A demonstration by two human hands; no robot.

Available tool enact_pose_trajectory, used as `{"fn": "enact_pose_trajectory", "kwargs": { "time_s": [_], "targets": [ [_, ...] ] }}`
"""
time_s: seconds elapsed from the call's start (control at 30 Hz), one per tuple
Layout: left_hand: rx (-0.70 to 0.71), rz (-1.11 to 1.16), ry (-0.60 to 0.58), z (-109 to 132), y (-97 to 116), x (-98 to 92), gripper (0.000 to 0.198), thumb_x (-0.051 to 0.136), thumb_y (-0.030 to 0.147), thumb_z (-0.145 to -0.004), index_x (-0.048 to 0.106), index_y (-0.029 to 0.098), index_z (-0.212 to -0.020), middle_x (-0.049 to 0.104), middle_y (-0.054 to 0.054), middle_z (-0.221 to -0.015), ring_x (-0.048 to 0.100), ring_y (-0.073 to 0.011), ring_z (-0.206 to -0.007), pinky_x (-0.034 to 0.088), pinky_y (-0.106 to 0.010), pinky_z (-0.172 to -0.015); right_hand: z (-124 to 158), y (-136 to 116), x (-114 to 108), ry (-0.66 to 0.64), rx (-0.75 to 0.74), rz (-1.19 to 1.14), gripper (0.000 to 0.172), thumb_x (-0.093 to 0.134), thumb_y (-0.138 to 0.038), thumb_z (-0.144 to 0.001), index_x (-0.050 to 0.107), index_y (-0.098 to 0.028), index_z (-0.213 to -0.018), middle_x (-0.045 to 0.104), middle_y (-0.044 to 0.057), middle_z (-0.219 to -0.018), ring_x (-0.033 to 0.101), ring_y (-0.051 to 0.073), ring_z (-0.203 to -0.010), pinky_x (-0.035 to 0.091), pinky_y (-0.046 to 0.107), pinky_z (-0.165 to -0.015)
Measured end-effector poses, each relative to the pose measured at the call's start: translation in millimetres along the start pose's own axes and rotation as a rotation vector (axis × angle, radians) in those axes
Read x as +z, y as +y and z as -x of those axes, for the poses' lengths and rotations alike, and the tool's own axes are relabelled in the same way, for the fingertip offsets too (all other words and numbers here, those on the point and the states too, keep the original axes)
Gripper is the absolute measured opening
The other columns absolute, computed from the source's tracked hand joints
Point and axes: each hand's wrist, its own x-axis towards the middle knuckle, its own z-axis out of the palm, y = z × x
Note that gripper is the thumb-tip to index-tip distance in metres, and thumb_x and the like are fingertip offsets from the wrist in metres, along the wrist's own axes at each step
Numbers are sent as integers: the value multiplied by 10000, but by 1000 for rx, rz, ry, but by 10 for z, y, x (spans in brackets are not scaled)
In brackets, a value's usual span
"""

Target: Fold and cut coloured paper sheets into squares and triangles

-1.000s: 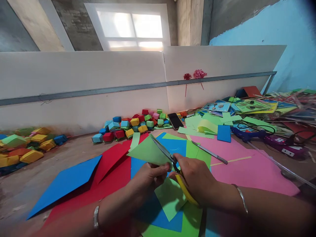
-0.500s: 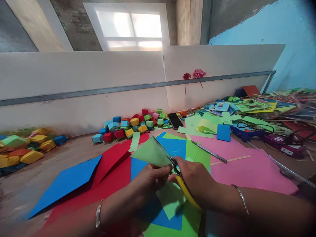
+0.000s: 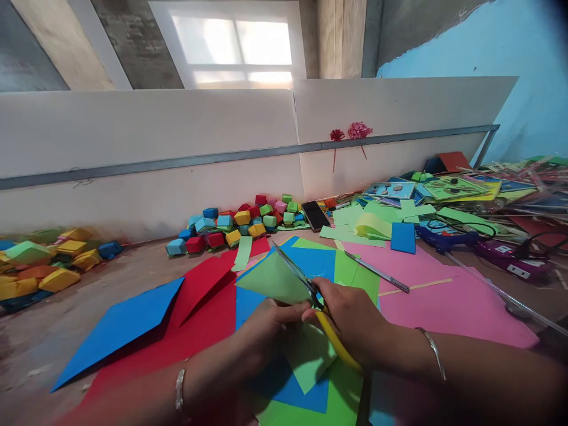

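My right hand point(image 3: 355, 319) is closed round the yellow handles of a pair of scissors point(image 3: 333, 343), whose blades point up and to the left. Pinched in my left hand point(image 3: 270, 331) is a light green piece of paper point(image 3: 273, 275). The blades lie along the right edge of that paper and look nearly together. Beneath my hands, another light green piece point(image 3: 310, 361) rests on blue paper point(image 3: 306, 402) and brighter green sheets point(image 3: 346, 390). The fingertips of both hands almost meet near the scissors' pivot.
Red paper point(image 3: 208, 319) and a folded blue sheet point(image 3: 124, 331) lie left; pink paper point(image 3: 426, 307) and a cutter knife point(image 3: 377, 272) lie right. Behind are small paper boxes point(image 3: 242, 219), a phone point(image 3: 315, 216), green scraps point(image 3: 373, 225) and a glue gun point(image 3: 448, 239).
The scissor blades sit slightly closer together along the green paper's edge. My left fingers have shifted a little to the right, toward the pivot. The view has moved slightly.
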Motion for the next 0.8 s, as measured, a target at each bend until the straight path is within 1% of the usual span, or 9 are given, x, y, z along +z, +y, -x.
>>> {"fn": "enact_pose_trajectory", "kwargs": {
  "time_s": [0.1, 0.23, 0.33, 0.4, 0.43, 0.53, 0.6, 0.67, 0.8],
  "targets": [
    [-6, 24, -6, -12, -17, -15, 314, 925, 263, -478, 685, 129, -630, 609, 1, -578, 545, -122, -542, 437, -255, -576, -3, -10, -1, -32, 17, 10, 477, 465, -563, -978, 564, -125, -1141, 743, 145, -961, 722, 277, -860, 413, 303, -644],
    [-9, 38, -10, -7, -33, -23, 340, 946, 257, -457, 679, 126, -622, 596, 6, -566, 525, -107, -525, 415, -240, -554, 11, -28, 18, -67, 43, 31, 388, 516, -460, -980, 570, -110, -1140, 743, 149, -940, 721, 289, -853, 410, 310, -640],
    [-6, 13, -21, 13, -25, -4, 394, 956, 331, -462, 720, 113, -690, 639, -32, -620, 559, -130, -559, 439, -257, -574, 5, -27, 3, -47, 56, -8, 324, 552, -373, -968, 575, -120, -1168, 747, 134, -967, 721, 281, -864, 409, 307, -643],
    [38, 1, -10, 6, -2, 3, 433, 958, 364, -451, 734, 112, -723, 666, -53, -668, 580, -138, -586, 452, -258, -582, -31, 1, -49, -4, 66, -53, 315, 568, -356, -954, 580, -146, -1189, 751, 107, -970, 718, 258, -862, 406, 293, -641],
    [75, -13, 19, -9, 14, 0, 447, 959, 378, -431, 730, 110, -706, 659, -51, -656, 562, -125, -563, 438, -246, -553, -61, 28, -89, 23, 84, -68, 318, 580, -365, -945, 586, -164, -1191, 752, 92, -970, 715, 247, -862, 405, 286, -643],
    [192, -63, 160, -107, 85, -53, 463, 946, 423, -376, 667, 112, -577, 563, 0, -532, 429, -63, -455, 331, -208, -438, -193, 175, -240, 97, 207, -35, 356, 628, -418, -907, 593, -206, -1190, 749, 67, -985, 702, 240, -880, 400, 279, -658],
    [248, -76, 233, -205, 145, -131, 449, 926, 431, -390, 642, 122, -551, 550, 7, -513, 433, -65, -459, 326, -202, -432, -300, 322, -327, 108, 272, 50, 393, 638, -414, -898, 569, -207, -1224, 741, 71, -1024, 692, 241, -900, 392, 278, -660],
    [306, -82, 303, -313, 206, -233, 419, 905, 419, -420, 652, 129, -584, 590, -6, -540, 483, -83, -492, 364, -202, -454, -400, 487, -370, 69, 295, 187, 385, 615, -355, -906, 548, -180, -1243, 727, 96, -1069, 683, 247, -926, 382, 279, -648],
    [376, -118, 421, -487, 290, -422, 373, 892, 372, -464, 646, 146, -630, 631, -9, -570, 517, -99, -498, 397, -212, -463, -525, 759, -340, -87, 346, 444, 337, 558, -214, -899, 557, -134, -1226, 710, 147, -1089, 674, 274, -977, 388, 284, -641]
  ]
}}
